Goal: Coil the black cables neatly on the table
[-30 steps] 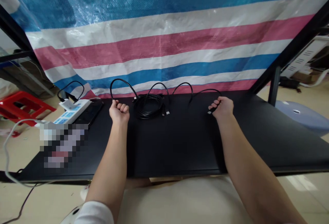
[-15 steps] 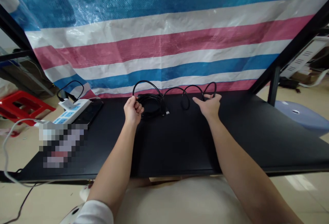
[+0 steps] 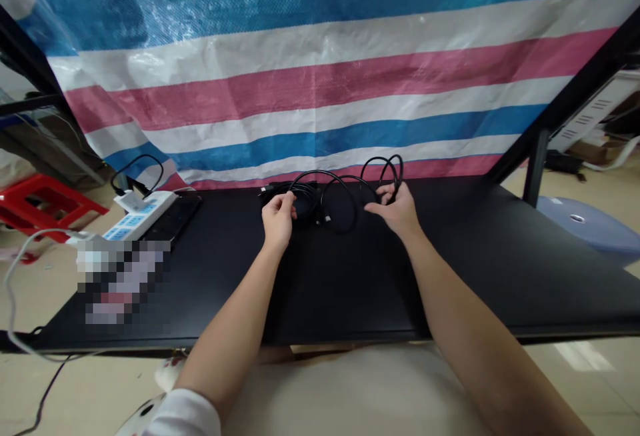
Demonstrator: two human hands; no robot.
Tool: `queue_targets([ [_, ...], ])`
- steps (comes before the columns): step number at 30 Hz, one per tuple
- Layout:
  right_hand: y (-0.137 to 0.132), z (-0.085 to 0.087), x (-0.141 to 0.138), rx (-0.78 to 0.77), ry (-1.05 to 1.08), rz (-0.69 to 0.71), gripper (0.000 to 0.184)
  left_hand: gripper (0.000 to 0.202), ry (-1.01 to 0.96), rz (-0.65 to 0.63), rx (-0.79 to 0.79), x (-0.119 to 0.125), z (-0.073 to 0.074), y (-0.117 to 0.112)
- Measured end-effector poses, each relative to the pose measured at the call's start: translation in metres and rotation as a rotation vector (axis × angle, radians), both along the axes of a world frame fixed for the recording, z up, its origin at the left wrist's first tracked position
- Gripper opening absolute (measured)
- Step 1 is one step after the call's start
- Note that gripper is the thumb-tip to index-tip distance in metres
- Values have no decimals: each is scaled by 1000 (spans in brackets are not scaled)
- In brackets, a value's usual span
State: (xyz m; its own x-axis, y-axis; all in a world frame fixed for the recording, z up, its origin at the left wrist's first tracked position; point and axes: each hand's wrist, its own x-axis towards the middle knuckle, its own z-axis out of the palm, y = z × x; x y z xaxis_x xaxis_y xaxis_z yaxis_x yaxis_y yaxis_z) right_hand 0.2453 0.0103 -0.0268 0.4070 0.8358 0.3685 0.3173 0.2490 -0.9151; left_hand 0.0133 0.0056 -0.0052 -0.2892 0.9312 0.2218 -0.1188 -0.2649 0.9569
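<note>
A thin black cable (image 3: 323, 172) runs in loose loops between my two hands, raised above the black tabletop. My left hand (image 3: 279, 219) pinches one stretch of it between thumb and fingers. Around another part, my right hand (image 3: 397, 209) curls its fingers, with a few loops standing up from them. Just behind my left hand lies a coiled bundle of black cable (image 3: 307, 206), partly covered by that hand. A small light-coloured plug (image 3: 328, 219) shows at the bundle's right side.
On the table's left stand a white power strip (image 3: 145, 213) with plugs in it and a dark phone (image 3: 177, 223) beside it. A striped plastic sheet (image 3: 320, 103) hangs along the back edge. A red stool (image 3: 45, 203) is on the floor at left.
My left hand has moved right, closer to my right hand, with the cable in it. My right hand has shifted slightly left, and the cable loops have drawn together.
</note>
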Motion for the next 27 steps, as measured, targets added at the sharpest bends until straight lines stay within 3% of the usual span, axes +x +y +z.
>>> queue_targets([
  [3, -3, 2, -4, -59, -53, -71, 43, 26, 93, 11, 2, -1, 1, -2],
  [8, 1, 10, 0, -61, 302, -131, 40, 23, 403, -3, -14, -4, 7, -8],
  [12, 5, 13, 1, 52, 457, -56, 51, 35, 542, -92, -57, 1, 8, -14],
  [15, 2, 14, -4, 123, 395, 33, 52, 36, 568, -8, -11, 7, 6, -19],
  [20, -9, 12, -16, 108, 71, 132, 42, 26, 519, 143, 43, 10, 5, -21],
  [22, -11, 12, -20, 73, 29, 82, 35, 19, 475, 115, 43, 10, 3, -19],
  [24, -12, 14, -23, 49, 135, 65, 35, 16, 427, 37, 17, 11, 1, -18],
  [27, -17, 20, -27, 43, 422, 249, 37, 39, 366, -188, -104, 15, -4, -19],
])
